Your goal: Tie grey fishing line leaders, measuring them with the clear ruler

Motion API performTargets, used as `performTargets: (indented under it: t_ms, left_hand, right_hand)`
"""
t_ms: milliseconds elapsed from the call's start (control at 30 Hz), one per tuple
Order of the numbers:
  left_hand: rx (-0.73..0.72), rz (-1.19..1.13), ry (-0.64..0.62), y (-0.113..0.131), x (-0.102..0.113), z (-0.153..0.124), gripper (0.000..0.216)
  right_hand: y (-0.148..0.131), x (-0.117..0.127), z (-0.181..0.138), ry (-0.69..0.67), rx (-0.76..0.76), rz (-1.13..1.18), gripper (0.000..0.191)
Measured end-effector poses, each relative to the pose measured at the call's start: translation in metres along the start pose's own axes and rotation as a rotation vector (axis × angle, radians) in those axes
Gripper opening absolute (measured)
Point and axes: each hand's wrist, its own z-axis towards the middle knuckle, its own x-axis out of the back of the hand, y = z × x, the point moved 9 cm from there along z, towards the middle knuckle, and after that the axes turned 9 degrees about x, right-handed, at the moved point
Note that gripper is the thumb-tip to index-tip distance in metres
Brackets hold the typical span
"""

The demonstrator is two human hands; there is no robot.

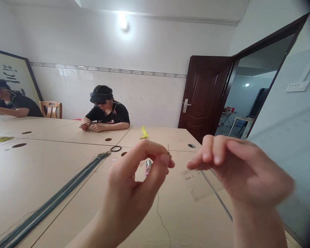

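My left hand (pixel 142 172) is raised over the table, thumb and forefinger pinched on a thin thread (pixel 168 148) whose short end sticks up above the fingertips. A dark thread (pixel 158 210) hangs below that hand towards the front of the table; its link to the pinched end is hidden. To the right, my right hand (pixel 237 165) is held apart from the left, its fingers curled in; whatever they hold, if anything, I cannot make out. Behind it lies a clear plastic ruler (pixel 193 184) with centimetre marks. Small thread snips (pixel 148 167) with pink on them show behind my left hand.
A long bundle of blue-green cords (pixel 67 193) lies along the left of the table (pixel 113 220). Beyond are a black ring (pixel 115 148) and yellow cords (pixel 144 132). A blue-green cord (pixel 217 194) runs by my right wrist. Two people sit across the table.
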Motion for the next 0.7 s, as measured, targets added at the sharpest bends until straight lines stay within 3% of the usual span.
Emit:
performTargets:
  t_ms: [133, 333, 500, 700]
  left_hand:
    - [-0.006, 0.016, 0.049, -0.001, 0.005, 0.002, 0.016]
    - [-0.027, 0.091, 0.076, 0.001, 0.018, 0.002, 0.016]
    - [0.033, 0.126, 0.008, -0.012, 0.017, 0.01, 0.015]
    - [0.107, 0.181, -0.087, -0.025, 0.01, 0.015, 0.015]
  right_hand:
    - [0.053, 0.018, 0.001, 0.095, -0.424, -0.43, 0.03]
    - [0.153, 0.038, -0.022, -0.003, -0.792, -0.822, 0.031]
    - [0.209, 0.053, -0.061, -0.116, -0.963, -1.018, 0.023]
    - [0.227, 0.053, -0.082, -0.19, -0.972, -1.124, 0.022]
